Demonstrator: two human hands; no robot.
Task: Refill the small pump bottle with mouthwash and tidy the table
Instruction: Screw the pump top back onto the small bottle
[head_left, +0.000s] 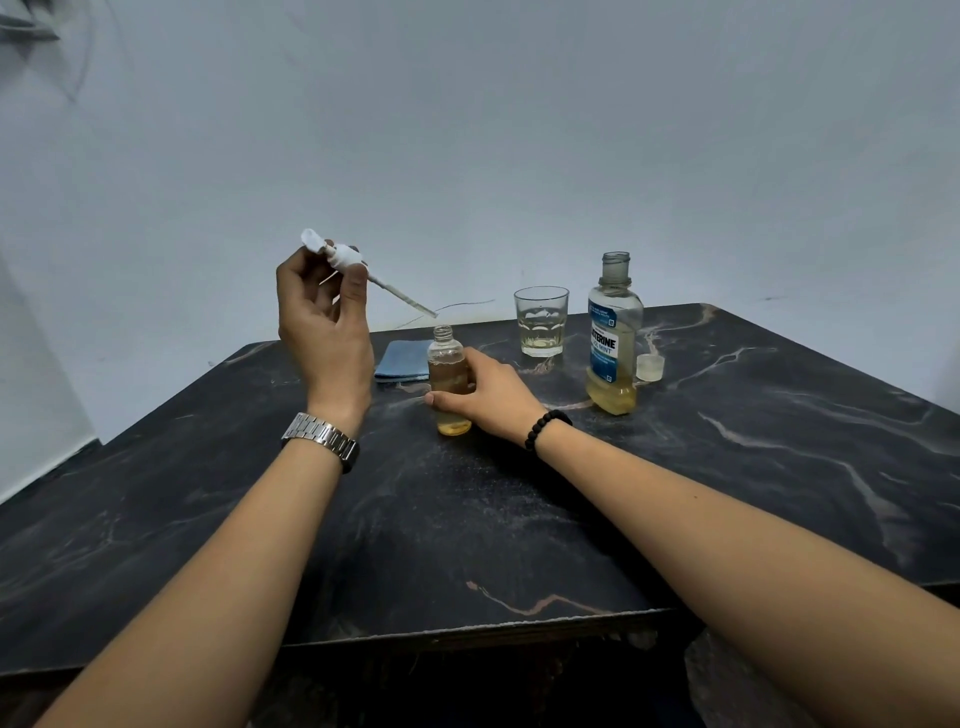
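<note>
Now two bottles (448, 382) stand uncapped beside one glass (541, 322), left fingers (353, 291) pinching one pump (347, 257), right fingers (441, 399) gripping the small bottle.

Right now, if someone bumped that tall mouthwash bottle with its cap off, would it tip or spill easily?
Probably it tips fairly easily: the mouthwash bottle is tall and narrow on the table. The liquid sits low, near the base, which likely steadies it somewhat. If it falls, its open neck would likely let liquid out, since the cap lies beside it.

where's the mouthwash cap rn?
Head view: the cap sits on the table, right of the open mouthwash bottle, clear of both hands.
</note>
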